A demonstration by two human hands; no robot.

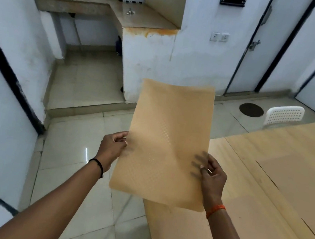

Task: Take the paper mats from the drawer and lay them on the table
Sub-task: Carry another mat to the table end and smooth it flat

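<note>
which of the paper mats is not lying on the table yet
The tan dotted paper mat held up in the air, pinched by the left hand and right hand. The other paper mats already lie flat on the wooden table.

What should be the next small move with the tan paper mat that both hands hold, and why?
Probably swing the tan dotted paper mat rightward and lower it flat onto the pale wooden table. The left hand and right hand pinch its side edges in the air, mostly over the floor, while bare tabletop lies beside the brown mats already there.
</note>
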